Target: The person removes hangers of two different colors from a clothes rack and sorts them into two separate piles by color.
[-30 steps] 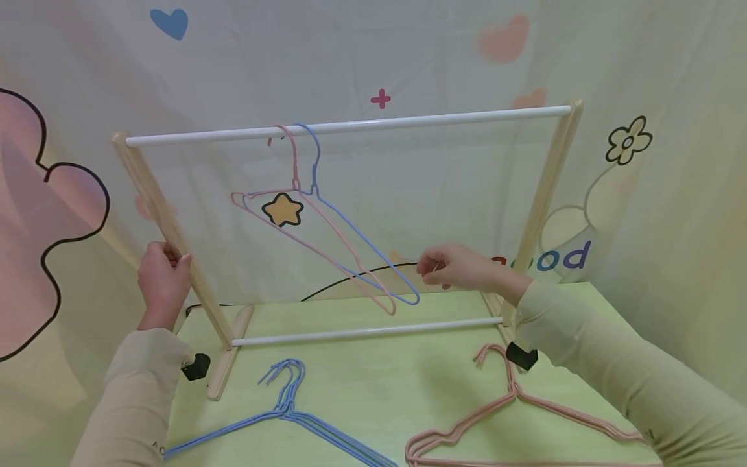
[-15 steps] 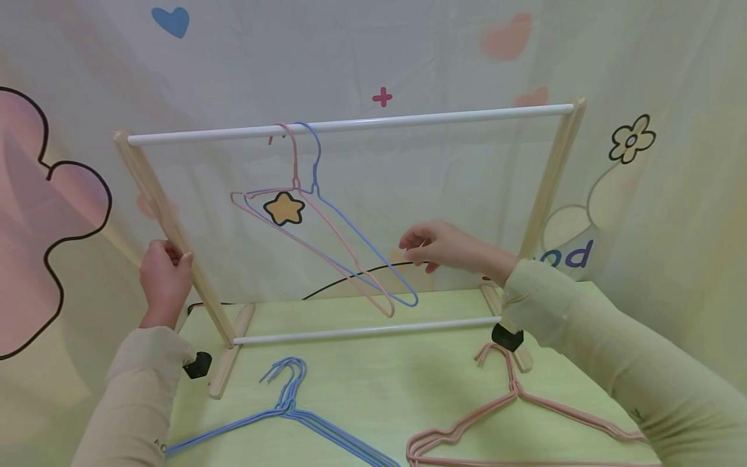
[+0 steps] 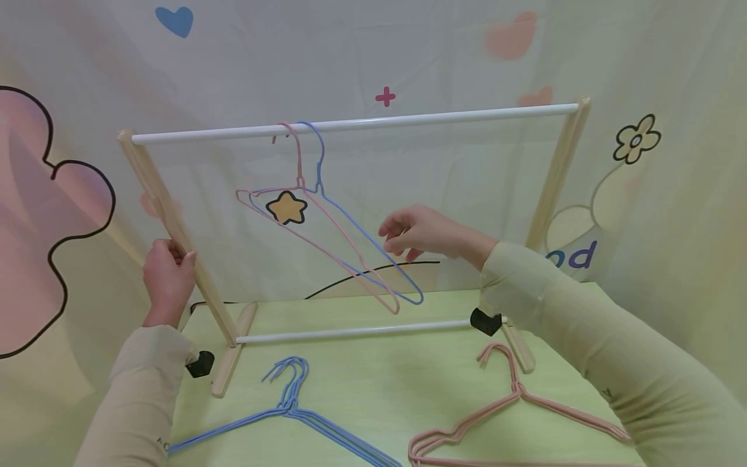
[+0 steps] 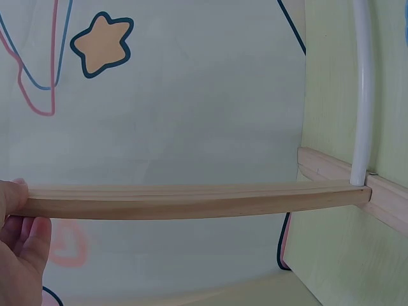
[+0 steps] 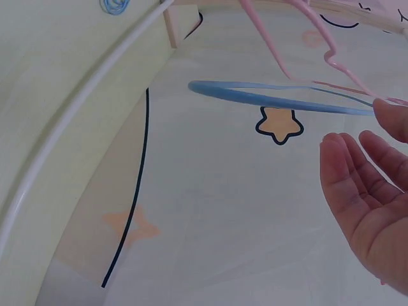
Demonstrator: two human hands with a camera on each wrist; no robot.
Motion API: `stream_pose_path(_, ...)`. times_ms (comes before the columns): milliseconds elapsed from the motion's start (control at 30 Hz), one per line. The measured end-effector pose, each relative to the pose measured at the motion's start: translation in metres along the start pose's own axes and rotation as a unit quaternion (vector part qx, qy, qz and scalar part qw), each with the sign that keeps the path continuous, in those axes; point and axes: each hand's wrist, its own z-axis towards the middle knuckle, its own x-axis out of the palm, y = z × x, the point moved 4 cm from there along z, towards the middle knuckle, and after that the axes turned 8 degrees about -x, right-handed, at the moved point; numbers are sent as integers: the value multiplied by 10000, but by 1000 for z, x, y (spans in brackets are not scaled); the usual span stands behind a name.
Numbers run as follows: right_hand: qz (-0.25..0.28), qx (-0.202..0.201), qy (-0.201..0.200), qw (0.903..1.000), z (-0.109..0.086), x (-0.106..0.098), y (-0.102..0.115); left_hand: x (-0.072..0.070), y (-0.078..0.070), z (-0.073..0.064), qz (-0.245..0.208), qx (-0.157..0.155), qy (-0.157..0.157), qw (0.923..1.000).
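A small rack stands on the table, with a white top rod (image 3: 443, 115) between two wooden posts. My left hand (image 3: 168, 275) grips the left post (image 3: 157, 194); the left wrist view shows that post (image 4: 191, 201) running out from my fingers (image 4: 22, 239). A pink hanger (image 3: 300, 162) and a blue hanger (image 3: 319, 165) hang side by side on the top rod. My right hand (image 3: 390, 237) hovers just right of the blue hanger's sloping arm, fingers relaxed and holding nothing. In the right wrist view the blue wire (image 5: 280, 95) passes close to my open fingers (image 5: 347, 185).
Several blue hangers (image 3: 288, 405) lie on the green table (image 3: 379, 376) at front left. Several pink hangers (image 3: 513, 395) lie at front right. The rack's lower white rod (image 3: 350, 332) runs near the table surface. A patterned cloth backdrop (image 3: 443, 52) hangs behind.
My right hand has risen and moved left, from beside the hangers' lower ends to the blue hanger's sloping arm. The left hand has stayed on the post.
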Motion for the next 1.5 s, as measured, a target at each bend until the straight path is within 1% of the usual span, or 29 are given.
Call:
stream_pose_path(167,88,41,65,9999,9,4,1,0,1,1,1,6,-40,10000)
stream_pose_path(333,196,166,38,9997,18,10,0,1,3,1,-10,-29,52,10000)
stream_pose_path(467,357,213,17,9991,23,14,0,0,3,1,15,38,48,10000)
stream_pose_path(700,536,240,67,9983,27,18,1,0,1,1,-24,100,4,9999)
stream_pose_path(900,519,209,141,9983,28,17,1,-1,1,1,-18,120,-63,9999)
stream_pose_path(1033,504,161,114,9985,27,15,5,-1,1,0,-6,93,-17,10000)
stream_pose_path(1267,467,103,-130,9988,21,4,15,-1,1,0,-28,66,100,9999)
stream_pose_path(1500,322,109,-284,9990,12,-9,16,0,4,1,-9,9,159,9999)
